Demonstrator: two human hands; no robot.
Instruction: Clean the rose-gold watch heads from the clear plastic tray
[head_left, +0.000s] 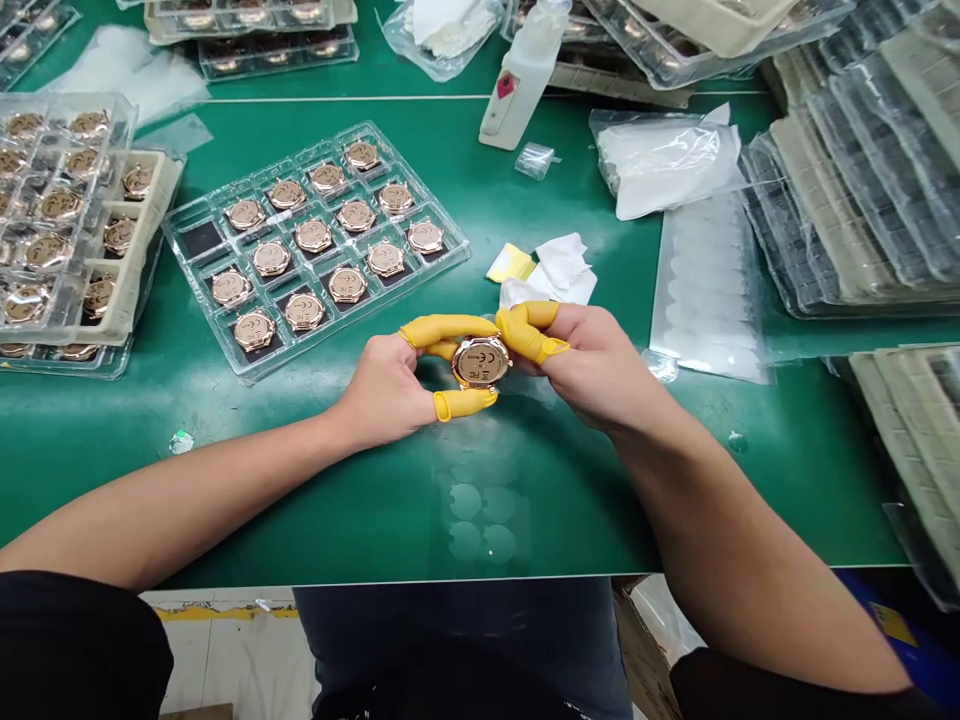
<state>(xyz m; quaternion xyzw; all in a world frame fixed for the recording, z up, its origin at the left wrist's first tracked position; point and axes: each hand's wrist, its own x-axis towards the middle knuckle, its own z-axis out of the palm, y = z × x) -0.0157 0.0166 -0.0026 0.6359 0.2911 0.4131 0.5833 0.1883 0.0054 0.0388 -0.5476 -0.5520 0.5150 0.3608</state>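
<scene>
Two hands close on one rose-gold watch case (pixel 481 361), held over the green desk (pixel 525 480) just right of the clear tray (pixel 201 238) of similar cases. The left hand (pixel 382 390) pinches it between thumb and forefinger in yellow finger cots (pixel 450 327); the right hand (pixel 596 365) grips its opposite edge. White wipes (pixel 559 265) lie right of the tray.

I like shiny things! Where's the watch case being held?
Head view, centre: the gold watch case is pinched between left hand and right hand, right of the clear tray.
</scene>
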